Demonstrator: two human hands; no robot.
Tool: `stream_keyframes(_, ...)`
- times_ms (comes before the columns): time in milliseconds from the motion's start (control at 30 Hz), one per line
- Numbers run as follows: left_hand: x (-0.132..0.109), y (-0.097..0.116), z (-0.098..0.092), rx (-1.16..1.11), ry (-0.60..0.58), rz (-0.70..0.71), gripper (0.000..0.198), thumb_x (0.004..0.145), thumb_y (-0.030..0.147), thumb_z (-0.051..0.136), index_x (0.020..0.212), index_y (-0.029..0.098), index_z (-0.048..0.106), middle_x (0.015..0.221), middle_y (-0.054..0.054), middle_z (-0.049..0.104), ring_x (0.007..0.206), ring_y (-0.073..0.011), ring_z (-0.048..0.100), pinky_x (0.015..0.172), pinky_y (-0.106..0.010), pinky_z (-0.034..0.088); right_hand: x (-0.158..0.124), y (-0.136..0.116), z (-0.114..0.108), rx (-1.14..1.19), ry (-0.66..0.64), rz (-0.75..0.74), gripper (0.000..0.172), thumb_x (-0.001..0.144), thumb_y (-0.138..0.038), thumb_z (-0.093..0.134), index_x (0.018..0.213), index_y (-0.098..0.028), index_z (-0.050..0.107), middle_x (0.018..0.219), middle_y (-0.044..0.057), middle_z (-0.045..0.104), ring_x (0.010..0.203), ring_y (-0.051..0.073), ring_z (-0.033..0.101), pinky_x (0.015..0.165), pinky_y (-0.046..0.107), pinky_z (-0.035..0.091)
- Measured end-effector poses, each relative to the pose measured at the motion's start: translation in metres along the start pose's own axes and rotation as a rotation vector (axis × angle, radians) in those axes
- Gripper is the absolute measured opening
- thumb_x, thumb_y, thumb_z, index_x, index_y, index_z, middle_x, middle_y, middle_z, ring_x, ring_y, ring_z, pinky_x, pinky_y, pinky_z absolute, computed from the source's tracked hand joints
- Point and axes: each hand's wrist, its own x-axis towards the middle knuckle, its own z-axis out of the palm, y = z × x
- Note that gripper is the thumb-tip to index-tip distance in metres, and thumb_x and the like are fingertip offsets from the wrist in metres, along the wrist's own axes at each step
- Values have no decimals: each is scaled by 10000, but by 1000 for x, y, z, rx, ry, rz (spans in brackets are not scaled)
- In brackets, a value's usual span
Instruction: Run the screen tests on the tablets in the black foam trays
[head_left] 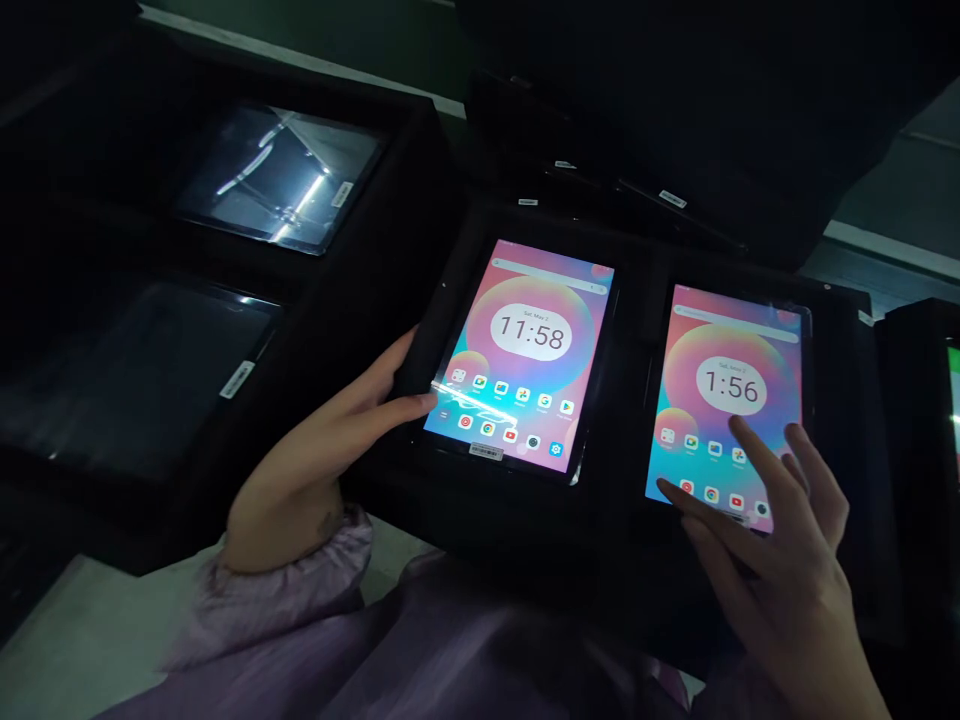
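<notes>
Two lit tablets lie in black trays in front of me. The left tablet (525,355) shows a home screen with the time 11:58. My left hand (315,460) grips its left edge, thumb resting on the lower left of the screen. The right tablet (727,395) shows 1:56. Over its lower part hovers my right hand (772,540), fingers spread, with the index finger stretched toward the middle of the screen. Whether a fingertip touches the glass I cannot tell.
Two dark, switched-off tablets (281,175) (142,375) sit in black trays at the left. More dark devices (622,190) are stacked behind the lit ones. Another lit screen (954,400) peeks in at the right edge. My pale purple sleeves (300,590) fill the bottom.
</notes>
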Motion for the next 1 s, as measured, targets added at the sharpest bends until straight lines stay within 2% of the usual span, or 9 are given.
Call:
stream_keyframes(100, 5, -6, -6, 17, -71, 61, 1020, 839, 457, 854, 1780, 316, 485, 1787, -45, 581, 1661, -414, 528, 1348, -490, 500, 3, 1, 6, 29, 1, 1, 351, 1066, -284, 696, 1351, -427, 842, 1877, -76, 380, 1752, 526, 281, 1205, 844, 557)
stream_keyframes(233, 12, -11, -12, 98, -192, 156, 1133, 835, 481, 881, 1829, 286, 374, 1868, -67, 458, 1738, -412, 400, 1403, -526, 405, 1, 1, 6, 75, 74, 86, 605, 1068, -245, 686, 1536, -628, 669, 1809, -125, 480, 1709, 507, 390, 1178, 841, 564)
stream_keyframes(333, 16, -13, -13, 135, -209, 200, 1186, 840, 505, 890, 1848, 270, 312, 1891, -84, 413, 1745, -417, 383, 1405, -556, 392, 0, -3, 4, 78, 99, 88, 699, 1076, -235, 685, 1578, -707, 564, 1779, -157, 510, 1677, 485, 451, 1144, 813, 579)
stream_keyframes(433, 14, -16, -12, 81, -185, 179, 1146, 844, 501, 889, 1837, 296, 353, 1877, -68, 443, 1727, -416, 420, 1387, -535, 431, 0, -11, 1, 94, 111, 133, 649, 1083, -220, 688, 1538, -678, 629, 1761, -156, 535, 1663, 464, 480, 1147, 772, 583)
stream_keyframes(567, 10, -21, -11, -58, -123, 99, 1061, 860, 487, 868, 1810, 307, 432, 1856, -45, 482, 1711, -416, 450, 1370, -479, 469, 2, -18, 0, 121, 127, 223, 456, 1088, -207, 689, 1378, -540, 802, 1715, -117, 601, 1661, 436, 491, 1176, 723, 578)
stream_keyframes(633, 12, -22, -11, -99, -124, 89, 1085, 828, 489, 908, 1796, 291, 461, 1834, -55, 516, 1702, -438, 457, 1359, -488, 488, 2, -17, 0, 101, 144, 204, 359, 1090, -222, 691, 1289, -477, 847, 1700, -100, 621, 1641, 431, 519, 1144, 698, 599)
stream_keyframes(833, 28, -26, -5, -193, -125, 181, 1045, 817, 456, 957, 1756, 285, 530, 1807, -43, 555, 1695, -449, 462, 1381, -506, 460, 2, -8, -2, 25, 101, 73, 281, 1073, -196, 715, 1233, -369, 868, 1691, -43, 636, 1605, 385, 565, 1065, 545, 658)
stream_keyframes(933, 33, -28, -1, -250, -140, 188, 1030, 851, 435, 943, 1772, 299, 504, 1819, -45, 538, 1697, -460, 456, 1366, -533, 482, 5, -14, -4, 25, 91, 84, 225, 1079, -202, 724, 1169, -344, 873, 1680, -38, 644, 1616, 356, 557, 1042, 476, 655)
stream_keyframes(1000, 35, -29, -3, -251, -156, 184, 1054, 853, 436, 945, 1787, 296, 477, 1841, -56, 505, 1708, -468, 433, 1373, -550, 467, 7, -19, -5, 53, 88, 140, 227, 1090, -204, 713, 1157, -351, 872, 1678, -47, 646, 1629, 345, 544, 969, 427, 647)
